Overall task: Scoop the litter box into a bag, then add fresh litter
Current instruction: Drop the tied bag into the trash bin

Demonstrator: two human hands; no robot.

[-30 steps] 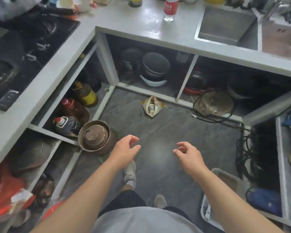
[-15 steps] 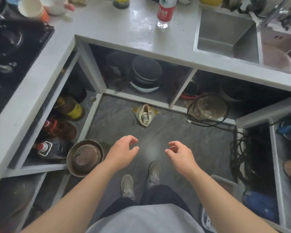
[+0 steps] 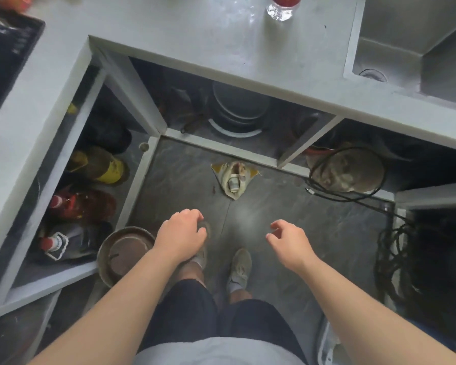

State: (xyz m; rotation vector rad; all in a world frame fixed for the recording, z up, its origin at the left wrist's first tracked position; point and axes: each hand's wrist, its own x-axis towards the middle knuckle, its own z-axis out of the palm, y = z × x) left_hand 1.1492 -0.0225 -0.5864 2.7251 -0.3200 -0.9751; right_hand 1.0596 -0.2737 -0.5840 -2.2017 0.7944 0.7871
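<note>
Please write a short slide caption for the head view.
Both empty hands, left and right, hover over the kitchen floor.

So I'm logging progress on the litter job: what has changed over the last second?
The person has stepped up to the counter corner, so the view now looks more steeply down at the floor. Nothing was taken hold of or let go: the left hand and right hand stay loosely curled and empty. The crumpled wrapper lies unmoved.

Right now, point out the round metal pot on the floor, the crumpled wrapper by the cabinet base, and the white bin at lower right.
round metal pot point(image 3: 124, 252), head view, on its inner bottom.
crumpled wrapper point(image 3: 233, 179), head view, on its middle.
white bin point(image 3: 327, 343), head view, on its near rim.
</note>
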